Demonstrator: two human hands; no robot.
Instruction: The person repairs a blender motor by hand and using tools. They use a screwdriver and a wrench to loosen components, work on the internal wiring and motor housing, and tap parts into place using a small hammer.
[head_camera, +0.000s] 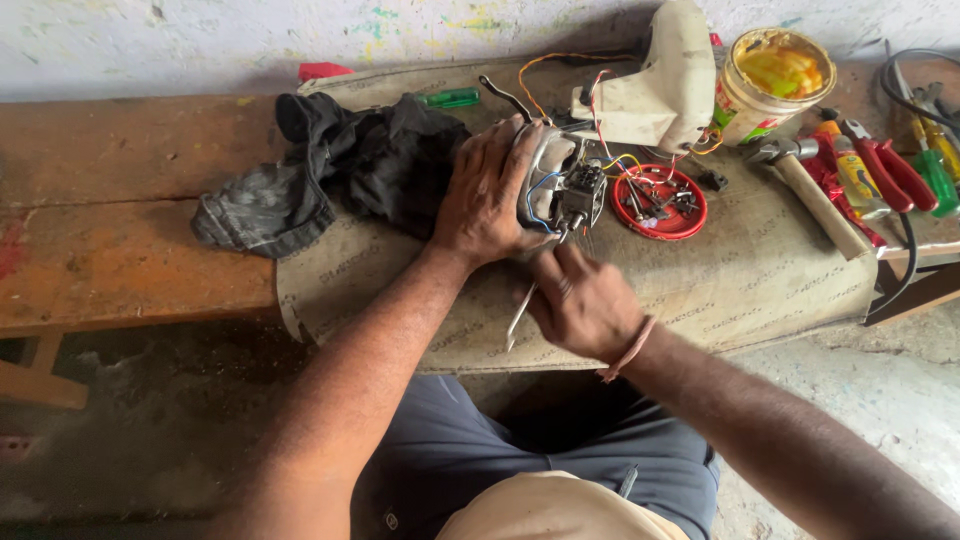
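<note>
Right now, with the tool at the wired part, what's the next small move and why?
Probably seat the tool tip squarely on the fastener before turning. The left hand clamps the grey metal assembly on the mat, and the right hand holds a slim metal tool angled up toward its switch block. Loose wires crowd the spot, and the tip contact is hidden.

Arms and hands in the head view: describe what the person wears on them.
Both forearms are bare, with no sleeves or gloves in view. The left hand wears nothing visible. The right hand has a ring on one finger, and a pinkish band circles the right wrist.
</note>
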